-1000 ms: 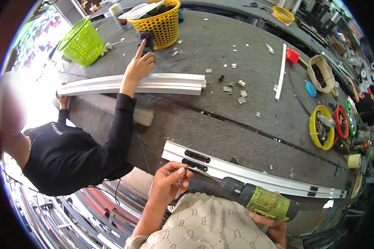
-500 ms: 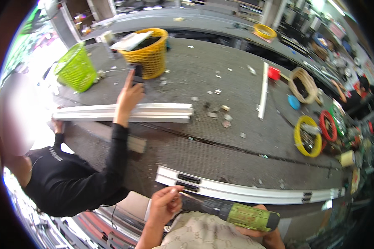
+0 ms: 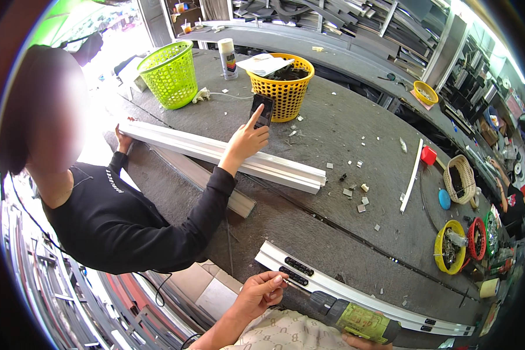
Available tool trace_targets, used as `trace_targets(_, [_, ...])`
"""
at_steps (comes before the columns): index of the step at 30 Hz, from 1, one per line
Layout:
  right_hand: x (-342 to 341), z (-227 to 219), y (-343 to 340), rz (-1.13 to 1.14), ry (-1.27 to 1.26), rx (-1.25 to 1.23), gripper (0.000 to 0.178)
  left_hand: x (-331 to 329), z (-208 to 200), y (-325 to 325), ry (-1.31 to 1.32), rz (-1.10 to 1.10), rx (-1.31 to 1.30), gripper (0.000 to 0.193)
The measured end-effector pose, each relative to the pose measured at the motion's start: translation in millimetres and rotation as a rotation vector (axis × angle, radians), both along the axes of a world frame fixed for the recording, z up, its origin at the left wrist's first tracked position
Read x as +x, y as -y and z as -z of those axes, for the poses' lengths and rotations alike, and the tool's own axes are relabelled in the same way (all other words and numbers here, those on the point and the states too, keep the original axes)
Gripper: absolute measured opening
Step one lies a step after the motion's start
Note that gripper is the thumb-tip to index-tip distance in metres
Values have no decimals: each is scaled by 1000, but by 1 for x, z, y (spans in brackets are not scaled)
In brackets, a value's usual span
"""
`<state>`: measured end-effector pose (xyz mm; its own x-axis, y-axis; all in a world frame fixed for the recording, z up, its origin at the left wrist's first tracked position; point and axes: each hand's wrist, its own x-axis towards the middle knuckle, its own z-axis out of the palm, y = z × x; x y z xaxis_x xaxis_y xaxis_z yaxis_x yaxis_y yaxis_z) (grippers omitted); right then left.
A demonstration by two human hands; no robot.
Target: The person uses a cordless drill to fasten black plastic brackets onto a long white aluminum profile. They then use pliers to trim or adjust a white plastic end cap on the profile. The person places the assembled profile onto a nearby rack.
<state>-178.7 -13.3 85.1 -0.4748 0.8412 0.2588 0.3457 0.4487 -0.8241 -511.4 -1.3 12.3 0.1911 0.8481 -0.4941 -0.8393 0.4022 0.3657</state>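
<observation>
In my right hand (image 3: 364,342) is a green and black cordless drill (image 3: 359,318), lying level with its long bit pointing left. My left hand (image 3: 262,293) is closed in a pinch by the bit's tip; whatever small thing its fingers hold is too small to make out. Just beyond the pinch lies a white metal profile (image 3: 344,294) along the near side of the table. Two black slotted fittings sit in its left end, the nearer black fitting (image 3: 293,276) right beside my fingertips. More small black fittings show toward the profile's right end.
At the left a co-worker in a black top (image 3: 140,224) holds a phone (image 3: 262,111) over white profiles (image 3: 227,153). Green (image 3: 168,79) and yellow (image 3: 281,96) baskets stand behind. Hardware baskets, including a yellow basket (image 3: 437,255), sit at the right. Scraps dot the dark table (image 3: 332,233).
My view has swung left, so the table and co-worker appear further right. My hands keep the drill and the pinch beside the near black fitting. The co-worker still holds up the phone.
</observation>
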Motion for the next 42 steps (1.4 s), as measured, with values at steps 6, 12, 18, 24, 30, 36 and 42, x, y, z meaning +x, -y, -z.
trace_targets(6, [-7, -9, -10, -41, -77, 4, 25, 3, 5, 4, 56, 17, 4, 22])
trace_targets(12, [-1, -23, -37, -331, 243, 328, 22, -2, 5, 8, -20, 95, -33, 22])
trace_targets(18, [-19, -61, -57, -262, 427, -135, 33, 14, -17, 4, 189, 24, -280, 38])
trace_targets(24, [-56, -93, -95, -358, 553, -164, 28, 1, -18, -7, 381, 75, -244, 44])
trace_targets(30, [-83, -124, -119, -339, 784, -318, 29, -3, -5, -6, 630, 61, -189, 55])
trace_targets(36, [-102, -129, -138, -438, 860, -319, 35, -2, 6, -4, 691, 85, -148, 58])
trace_targets(42, [-125, -141, -153, -465, 962, -365, 34, -1, 15, -1, 528, 204, -51, 61])
